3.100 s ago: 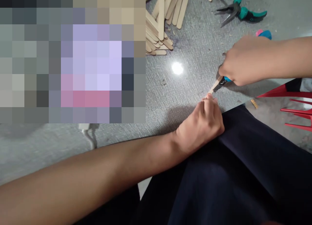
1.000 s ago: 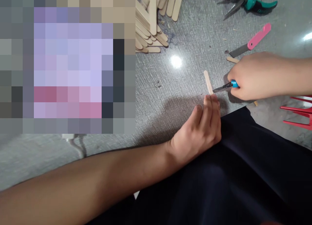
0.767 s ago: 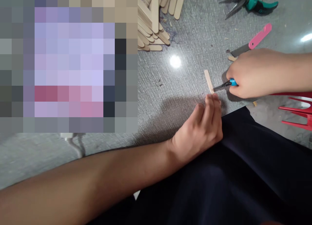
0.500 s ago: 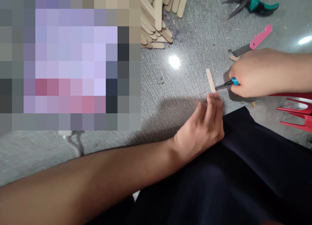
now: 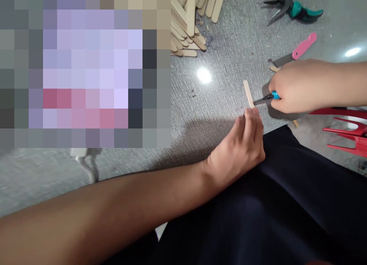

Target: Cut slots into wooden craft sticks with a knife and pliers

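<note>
My left hand (image 5: 241, 139) is closed on the lower end of a small wooden craft stick (image 5: 248, 93), holding it against the grey table (image 5: 223, 58). The stick's rounded end points away from me. In my right hand (image 5: 292, 85) is a cutter with a blue handle (image 5: 275, 95), mostly hidden inside the fist. Its thin dark blade reaches leftward, and the tip meets the stick's right edge just above my left fingertips. Another bit of wooden stick (image 5: 274, 69) peeks out beside my right knuckles. Beyond that hand lies a pink-handled knife (image 5: 304, 47) with a grey blade.
A heap of craft sticks (image 5: 190, 16) lies at the far side. Long-nosed pliers (image 5: 295, 8) with teal and black grips rest open at the back right. A white cable (image 5: 88, 167) is on the left, and red plastic (image 5: 346, 131) shows past the table edge.
The view has shifted slightly. Both hands, the stick and the blade stay in nearly the same position relative to each other.
</note>
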Action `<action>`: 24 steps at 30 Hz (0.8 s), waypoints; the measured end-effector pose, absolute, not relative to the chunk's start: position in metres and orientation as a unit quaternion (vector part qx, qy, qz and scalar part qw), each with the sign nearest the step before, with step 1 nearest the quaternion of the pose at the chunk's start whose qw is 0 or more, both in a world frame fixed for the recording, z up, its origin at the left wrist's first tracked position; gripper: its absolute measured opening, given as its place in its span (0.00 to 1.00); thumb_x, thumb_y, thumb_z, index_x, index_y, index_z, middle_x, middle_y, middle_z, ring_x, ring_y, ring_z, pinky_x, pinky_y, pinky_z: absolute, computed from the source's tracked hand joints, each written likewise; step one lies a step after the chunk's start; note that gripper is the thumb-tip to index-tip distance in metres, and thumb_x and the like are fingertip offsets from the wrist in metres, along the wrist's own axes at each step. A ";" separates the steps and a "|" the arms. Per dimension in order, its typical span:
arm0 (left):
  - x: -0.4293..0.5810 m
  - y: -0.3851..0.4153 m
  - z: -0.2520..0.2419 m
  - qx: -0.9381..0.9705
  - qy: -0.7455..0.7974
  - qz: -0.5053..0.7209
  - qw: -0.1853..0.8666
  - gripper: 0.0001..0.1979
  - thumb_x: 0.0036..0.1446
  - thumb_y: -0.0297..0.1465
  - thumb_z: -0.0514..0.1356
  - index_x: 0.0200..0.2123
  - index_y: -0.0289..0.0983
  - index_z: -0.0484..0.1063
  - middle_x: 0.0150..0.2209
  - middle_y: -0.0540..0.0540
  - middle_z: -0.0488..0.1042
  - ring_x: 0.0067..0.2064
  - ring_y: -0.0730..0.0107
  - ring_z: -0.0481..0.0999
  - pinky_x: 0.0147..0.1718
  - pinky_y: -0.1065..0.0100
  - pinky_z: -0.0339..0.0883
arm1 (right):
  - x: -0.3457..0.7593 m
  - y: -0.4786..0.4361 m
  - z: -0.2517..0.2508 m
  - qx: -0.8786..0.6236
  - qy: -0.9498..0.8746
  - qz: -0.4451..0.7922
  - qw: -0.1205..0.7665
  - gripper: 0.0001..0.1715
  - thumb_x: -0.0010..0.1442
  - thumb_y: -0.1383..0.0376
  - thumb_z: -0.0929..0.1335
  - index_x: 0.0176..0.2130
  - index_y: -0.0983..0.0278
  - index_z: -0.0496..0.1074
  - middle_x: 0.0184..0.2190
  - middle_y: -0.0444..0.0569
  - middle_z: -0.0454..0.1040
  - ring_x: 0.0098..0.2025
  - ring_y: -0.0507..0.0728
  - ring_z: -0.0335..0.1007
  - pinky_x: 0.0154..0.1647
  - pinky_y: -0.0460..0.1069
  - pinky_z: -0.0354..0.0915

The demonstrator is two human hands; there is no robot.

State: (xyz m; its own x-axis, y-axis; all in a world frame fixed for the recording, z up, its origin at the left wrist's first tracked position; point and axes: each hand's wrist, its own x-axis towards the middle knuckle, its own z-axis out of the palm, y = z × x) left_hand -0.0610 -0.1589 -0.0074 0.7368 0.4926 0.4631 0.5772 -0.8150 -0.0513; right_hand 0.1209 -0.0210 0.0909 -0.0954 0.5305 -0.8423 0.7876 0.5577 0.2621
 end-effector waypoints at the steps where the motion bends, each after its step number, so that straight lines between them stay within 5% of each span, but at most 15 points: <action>1: -0.061 -0.159 -0.007 -0.928 -0.288 -0.217 0.097 0.17 0.78 0.14 0.61 0.61 0.10 0.86 0.57 0.21 0.92 0.56 0.45 0.94 0.55 0.57 0.90 | 0.121 -0.021 0.091 0.452 0.729 -0.127 0.498 0.17 0.74 0.58 0.67 0.40 0.61 0.84 0.36 0.64 0.85 0.42 0.71 0.84 0.39 0.59 0.65; 10: -0.062 -0.157 -0.004 -0.932 -0.286 -0.194 0.106 0.17 0.78 0.15 0.62 0.62 0.11 0.86 0.57 0.23 0.92 0.57 0.47 0.94 0.59 0.59 0.90 | 0.118 -0.023 0.094 0.452 0.734 -0.136 0.489 0.18 0.74 0.61 0.66 0.38 0.64 0.83 0.35 0.66 0.84 0.45 0.73 0.86 0.43 0.59 0.68; 19: -0.061 -0.157 -0.005 -0.930 -0.287 -0.194 0.125 0.17 0.78 0.16 0.62 0.61 0.13 0.87 0.56 0.23 0.92 0.56 0.49 0.94 0.56 0.59 0.89 | 0.107 -0.017 0.088 0.494 0.677 -0.131 0.530 0.12 0.73 0.66 0.73 0.36 0.67 0.80 0.53 0.67 0.89 0.63 0.81 0.87 0.58 0.65 0.79; 24: -0.058 -0.162 -0.007 -0.918 -0.315 -0.201 0.135 0.17 0.81 0.18 0.62 0.63 0.14 0.86 0.59 0.21 0.91 0.57 0.46 0.95 0.54 0.58 0.89 | 0.103 -0.015 0.088 0.506 0.668 -0.127 0.531 0.13 0.74 0.67 0.74 0.35 0.68 0.78 0.54 0.67 0.89 0.63 0.82 0.88 0.55 0.64 0.77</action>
